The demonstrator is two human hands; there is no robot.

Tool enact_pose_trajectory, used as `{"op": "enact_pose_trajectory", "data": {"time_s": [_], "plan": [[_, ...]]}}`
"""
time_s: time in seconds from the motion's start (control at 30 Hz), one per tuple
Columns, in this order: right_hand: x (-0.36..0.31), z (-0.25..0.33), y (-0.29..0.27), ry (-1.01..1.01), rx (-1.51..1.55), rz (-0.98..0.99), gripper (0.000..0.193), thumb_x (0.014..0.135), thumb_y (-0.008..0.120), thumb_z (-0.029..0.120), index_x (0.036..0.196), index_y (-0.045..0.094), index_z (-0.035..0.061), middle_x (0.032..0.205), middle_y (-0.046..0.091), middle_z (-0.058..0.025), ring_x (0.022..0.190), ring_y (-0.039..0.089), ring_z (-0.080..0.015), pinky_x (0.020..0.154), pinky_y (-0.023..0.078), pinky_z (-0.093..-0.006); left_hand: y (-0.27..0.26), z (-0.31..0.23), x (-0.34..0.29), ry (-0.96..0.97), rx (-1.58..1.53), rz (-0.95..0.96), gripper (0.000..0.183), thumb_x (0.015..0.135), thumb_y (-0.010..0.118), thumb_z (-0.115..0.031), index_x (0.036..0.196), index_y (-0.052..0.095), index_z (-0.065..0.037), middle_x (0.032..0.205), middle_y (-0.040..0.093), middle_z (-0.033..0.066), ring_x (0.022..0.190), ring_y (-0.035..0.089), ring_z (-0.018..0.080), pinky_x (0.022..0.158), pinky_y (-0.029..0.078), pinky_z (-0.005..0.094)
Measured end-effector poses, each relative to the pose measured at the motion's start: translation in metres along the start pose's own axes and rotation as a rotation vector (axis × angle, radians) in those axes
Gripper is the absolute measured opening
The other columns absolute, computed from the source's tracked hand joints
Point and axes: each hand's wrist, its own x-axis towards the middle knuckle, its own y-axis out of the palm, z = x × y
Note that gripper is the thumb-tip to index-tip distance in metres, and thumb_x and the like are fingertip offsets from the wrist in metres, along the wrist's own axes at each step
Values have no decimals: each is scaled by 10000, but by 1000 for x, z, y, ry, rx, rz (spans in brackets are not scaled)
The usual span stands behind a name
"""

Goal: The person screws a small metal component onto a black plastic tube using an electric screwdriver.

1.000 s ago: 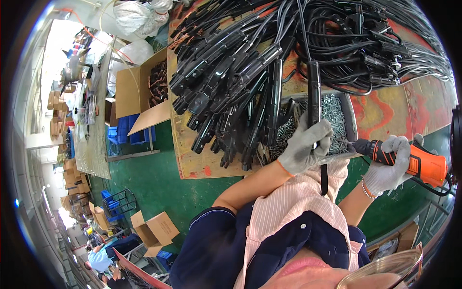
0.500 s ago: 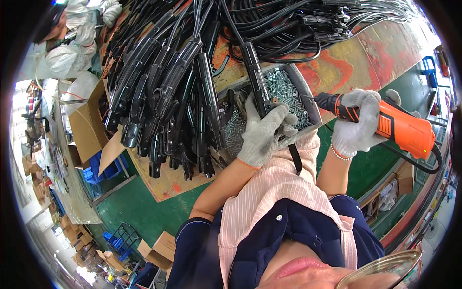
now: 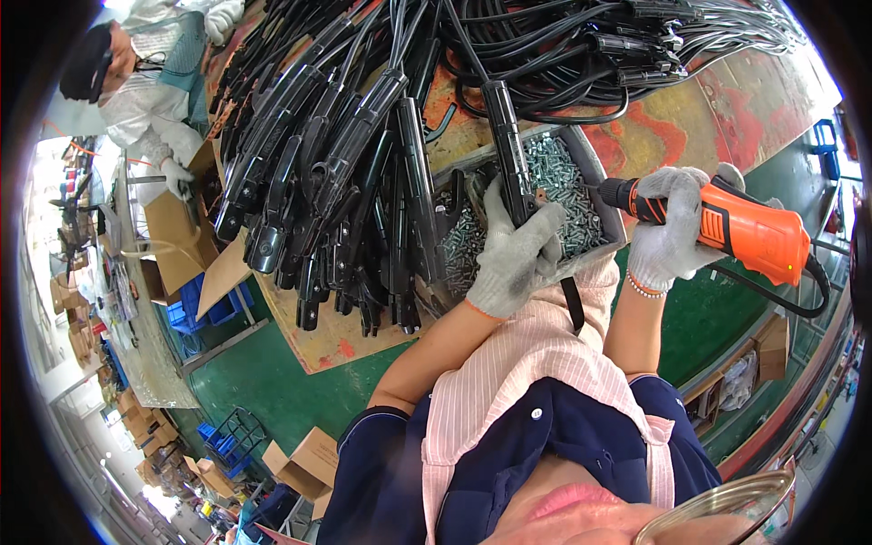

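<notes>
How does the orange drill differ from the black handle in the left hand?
The drill is orange and black; the handle is mostly glossy black. The drill's body is thicker, while the handle is slimmer. The drill lies sideways in the right hand, nose pointing left; the handle runs up the picture from the left hand. Both are corded.

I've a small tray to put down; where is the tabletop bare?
Widest: the tabletop right of the screw box, between the black cables and the near edge. A smaller strip lies at the near-left corner, beside the black handles. Crowded: left of the box under those handles, and the back under cables.
</notes>
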Motion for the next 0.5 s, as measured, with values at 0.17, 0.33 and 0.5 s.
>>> {"op": "enact_pose_trajectory", "data": {"time_s": [0.17, 0.33, 0.5], "plan": [[3, 8, 1, -5, 46, 13, 545, 798, 600, -152, 1277, 401, 13, 803, 643, -158, 587, 630, -205, 551, 567, -352, -3, 1, 3, 27, 16, 28, 595, 868, 699, -79, 1322, 315, -89, 774, 536, 15, 490, 493, 82, 390, 375, 219], [16, 20, -2, -4, 155, -20, 486, 830, 592, -94, 1273, 430, 24, 740, 598, -116, 566, 567, -180, 518, 520, -329, -3, 9, 6, 73, 50, -10, 640, 850, 700, -20, 1350, 306, -86, 804, 543, 14, 504, 501, 78, 408, 406, 214], [29, 21, -4, 74, 195, -116, 341, 880, 589, -3, 1198, 470, 36, 684, 497, -52, 568, 458, -133, 532, 428, -272, -2, 8, 5, 67, 34, -16, 714, 842, 685, 36, 1406, 264, -85, 860, 552, 12, 576, 538, 68, 465, 456, 199]]}}
